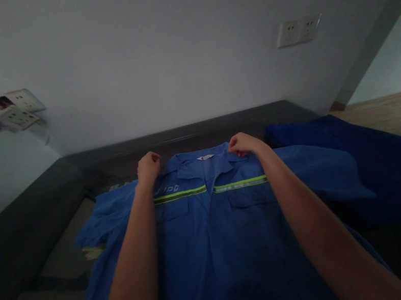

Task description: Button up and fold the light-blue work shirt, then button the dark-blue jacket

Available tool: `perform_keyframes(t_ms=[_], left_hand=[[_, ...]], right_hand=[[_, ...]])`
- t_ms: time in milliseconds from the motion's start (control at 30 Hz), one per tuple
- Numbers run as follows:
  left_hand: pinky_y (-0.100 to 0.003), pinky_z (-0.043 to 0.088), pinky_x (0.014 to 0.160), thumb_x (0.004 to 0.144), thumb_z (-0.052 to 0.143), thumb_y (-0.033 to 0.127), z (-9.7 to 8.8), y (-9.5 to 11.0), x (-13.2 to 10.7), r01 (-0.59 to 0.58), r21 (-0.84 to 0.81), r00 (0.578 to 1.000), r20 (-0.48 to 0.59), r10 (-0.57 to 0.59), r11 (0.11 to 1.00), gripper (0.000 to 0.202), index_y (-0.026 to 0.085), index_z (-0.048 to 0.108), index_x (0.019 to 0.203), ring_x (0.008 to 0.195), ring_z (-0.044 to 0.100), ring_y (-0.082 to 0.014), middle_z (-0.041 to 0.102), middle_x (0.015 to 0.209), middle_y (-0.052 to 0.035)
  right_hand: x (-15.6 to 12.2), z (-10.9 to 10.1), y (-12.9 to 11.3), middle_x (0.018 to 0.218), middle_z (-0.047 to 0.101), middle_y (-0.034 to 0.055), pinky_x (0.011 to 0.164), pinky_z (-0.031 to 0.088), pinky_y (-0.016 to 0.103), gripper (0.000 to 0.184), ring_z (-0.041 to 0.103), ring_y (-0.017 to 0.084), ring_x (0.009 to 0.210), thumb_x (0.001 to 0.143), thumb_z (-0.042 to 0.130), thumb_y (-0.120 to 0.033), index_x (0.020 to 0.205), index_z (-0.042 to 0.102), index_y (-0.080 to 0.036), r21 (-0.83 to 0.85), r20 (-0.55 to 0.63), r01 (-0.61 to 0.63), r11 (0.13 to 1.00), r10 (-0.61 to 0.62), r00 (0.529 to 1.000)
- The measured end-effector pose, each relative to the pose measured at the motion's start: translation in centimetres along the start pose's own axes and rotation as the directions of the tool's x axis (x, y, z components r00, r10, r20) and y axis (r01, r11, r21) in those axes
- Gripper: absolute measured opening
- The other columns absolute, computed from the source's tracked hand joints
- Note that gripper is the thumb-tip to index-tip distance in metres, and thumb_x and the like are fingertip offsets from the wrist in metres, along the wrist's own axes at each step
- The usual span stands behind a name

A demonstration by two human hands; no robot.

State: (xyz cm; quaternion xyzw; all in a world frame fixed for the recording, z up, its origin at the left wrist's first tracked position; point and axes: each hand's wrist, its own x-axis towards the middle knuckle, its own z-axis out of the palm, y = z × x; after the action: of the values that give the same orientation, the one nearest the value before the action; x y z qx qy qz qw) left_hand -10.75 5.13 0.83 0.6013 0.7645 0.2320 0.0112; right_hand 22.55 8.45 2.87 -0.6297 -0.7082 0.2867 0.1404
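Observation:
A blue short-sleeved work shirt lies front side up and spread out, its collar towards the wall. Yellow-green and grey reflective bands cross the chest above two flap pockets, and a white label shows inside the collar. My left hand is closed at the left shoulder, fingers pinched at the cloth's edge. On the other side of the collar, my right hand pinches the cloth at the right shoulder. Both forearms stretch over the shirt and cover parts of its front.
Darker blue cloth lies to the right of the shirt. A dark raised edge runs along the wall behind. Wall sockets are at the upper right, with more sockets at the left, one hanging loose.

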Motion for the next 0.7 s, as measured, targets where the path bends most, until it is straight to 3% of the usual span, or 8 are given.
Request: perform_keyframes(t_ms=[133, 267, 500, 700], left_hand=[[-0.025, 0.048, 0.085, 0.083, 0.054, 0.026, 1.5, 0.1, -0.2, -0.089, 0.000, 0.983, 0.159, 0.088, 0.996, 0.027, 0.019, 0.063, 0.107, 0.098, 0.063, -0.0184, 0.069, 0.105, -0.0054], [-0.028, 0.048, 0.085, 0.085, 0.053, 0.031, 2.5, 0.7, -0.7, -0.087, 0.036, 0.979, 0.188, 0.079, 0.996, 0.025, 0.021, 0.062, 0.106, 0.101, 0.062, -0.0200, 0.068, 0.109, -0.0069], [-0.039, 0.049, 0.080, 0.091, 0.040, 0.042, 2.4, 1.9, -2.3, -0.019, 0.185, 0.985, 0.175, -0.014, 0.982, 0.036, 0.020, 0.056, 0.113, 0.102, 0.063, -0.0301, 0.067, 0.109, -0.0150], [-0.042, 0.047, 0.085, 0.090, 0.034, 0.052, 1.1, 0.5, -0.5, 0.001, 0.232, 0.957, 0.283, -0.069, 0.973, 0.047, 0.019, 0.063, 0.108, 0.105, 0.061, -0.0324, 0.066, 0.112, -0.0166]], right_hand=[[0.2, 1.5, -0.2, 0.073, 0.070, 0.0049, 0.053, 0.049, 0.019, 0.010, 0.062, 0.011, 0.056, 0.076, 0.067, -0.015, 0.086, 0.068, -0.014, -0.083, 0.025, -0.016, 0.996, 0.019, 1.000], [1.0, 2.6, 0.3, 0.081, 0.071, 0.0053, 0.060, 0.049, 0.020, 0.016, 0.066, 0.015, 0.069, 0.071, 0.072, -0.015, 0.086, 0.068, -0.016, -0.143, 0.001, 0.008, 0.990, -0.008, 1.000], [1.7, 3.2, 0.8, 0.087, 0.071, 0.0055, 0.073, 0.047, 0.023, 0.014, 0.066, 0.018, 0.086, 0.068, 0.074, -0.020, 0.081, 0.070, -0.018, -0.222, -0.033, 0.056, 0.973, -0.065, 0.997], [1.4, 2.1, 0.0, 0.094, 0.070, 0.0050, 0.077, 0.046, 0.025, 0.019, 0.064, 0.018, 0.090, 0.070, 0.074, -0.023, 0.088, 0.070, -0.021, -0.234, -0.075, 0.077, 0.969, -0.097, 0.992]])
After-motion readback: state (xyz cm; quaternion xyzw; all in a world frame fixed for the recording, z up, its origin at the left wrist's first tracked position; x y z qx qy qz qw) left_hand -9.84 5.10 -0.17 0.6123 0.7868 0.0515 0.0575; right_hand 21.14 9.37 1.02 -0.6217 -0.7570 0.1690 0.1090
